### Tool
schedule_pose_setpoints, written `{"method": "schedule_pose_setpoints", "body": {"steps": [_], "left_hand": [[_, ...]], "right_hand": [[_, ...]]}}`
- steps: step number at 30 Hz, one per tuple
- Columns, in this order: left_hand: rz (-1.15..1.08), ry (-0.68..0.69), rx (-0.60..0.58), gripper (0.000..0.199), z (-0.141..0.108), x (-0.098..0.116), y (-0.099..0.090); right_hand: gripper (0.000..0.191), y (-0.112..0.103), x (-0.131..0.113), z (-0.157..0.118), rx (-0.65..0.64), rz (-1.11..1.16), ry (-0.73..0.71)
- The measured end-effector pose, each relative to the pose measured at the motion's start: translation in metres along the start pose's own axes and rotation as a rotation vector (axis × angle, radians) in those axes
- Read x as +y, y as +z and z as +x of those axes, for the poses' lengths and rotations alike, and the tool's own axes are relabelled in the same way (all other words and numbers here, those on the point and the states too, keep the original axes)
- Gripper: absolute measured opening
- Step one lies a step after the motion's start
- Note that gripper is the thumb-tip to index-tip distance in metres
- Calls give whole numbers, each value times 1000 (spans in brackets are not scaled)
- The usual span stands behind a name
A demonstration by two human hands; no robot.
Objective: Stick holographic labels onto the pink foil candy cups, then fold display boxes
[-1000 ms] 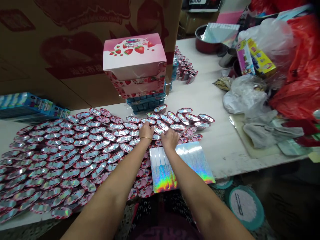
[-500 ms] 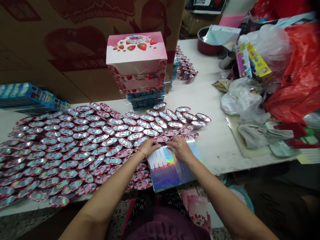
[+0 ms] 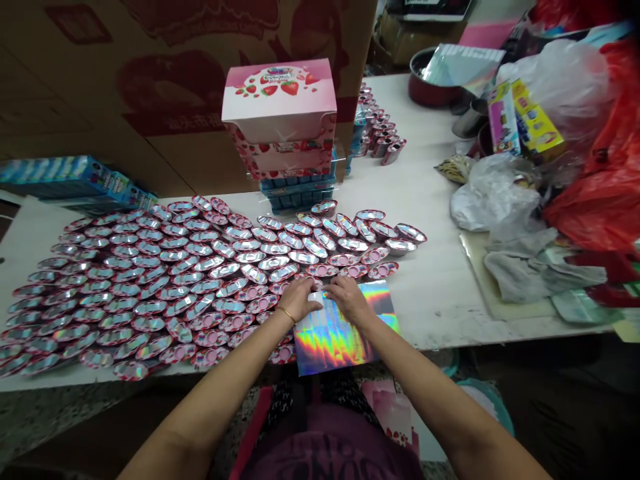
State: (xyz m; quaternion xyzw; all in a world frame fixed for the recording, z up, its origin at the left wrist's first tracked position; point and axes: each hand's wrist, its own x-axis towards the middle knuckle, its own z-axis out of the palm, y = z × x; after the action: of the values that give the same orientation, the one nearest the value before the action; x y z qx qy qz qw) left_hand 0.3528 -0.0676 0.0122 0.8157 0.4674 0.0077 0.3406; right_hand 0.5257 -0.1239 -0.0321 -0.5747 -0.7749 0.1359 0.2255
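Holographic sheet [image 3: 330, 347] lies on the counter [image 3: 425, 293], nearer the person than the pink box [image 3: 280, 110]. Judged light, bendable, slick, crease-prone; best held by edges. Left hand [image 3: 299, 300], right hand [image 3: 349, 300] at its far edge; whether fingers clamp, cannot tell.

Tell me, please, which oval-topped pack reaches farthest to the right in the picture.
The silver-topped pack at the spread's right tip, just beyond its shiny neighbour; its right end extends past every other pack.

stacked boxes [image 3: 280, 93] block ahead; tabletop [image 3: 425, 283] lies free rightward.
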Motion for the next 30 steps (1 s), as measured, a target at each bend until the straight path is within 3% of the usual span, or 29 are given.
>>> {"method": "schedule_pose_setpoints", "body": {"steps": [4,11,18,22,27,30], "left_hand": [[95,-31,51,20,-4,0,4],[154,48,137,25,-9,-2,11],[-74,33,157,13,-1,-6,12],[-147,2,188,10,2,-2,10],[-202,80,273,8,-1,-1,10],[-258,94,310,8,-1,-3,12]], "right_hand": [[19,2,3,2,54,83,-13],[33,-11,-13,-5,-54,-135,-56],[30,-8,-9,-7,-11,-150,-35],[19,-7,-8,-11,41,-162,-81],[29,-12,-12,-12,90,-157,6],[28,-15,-9,-12,96,-190,-41]]}}
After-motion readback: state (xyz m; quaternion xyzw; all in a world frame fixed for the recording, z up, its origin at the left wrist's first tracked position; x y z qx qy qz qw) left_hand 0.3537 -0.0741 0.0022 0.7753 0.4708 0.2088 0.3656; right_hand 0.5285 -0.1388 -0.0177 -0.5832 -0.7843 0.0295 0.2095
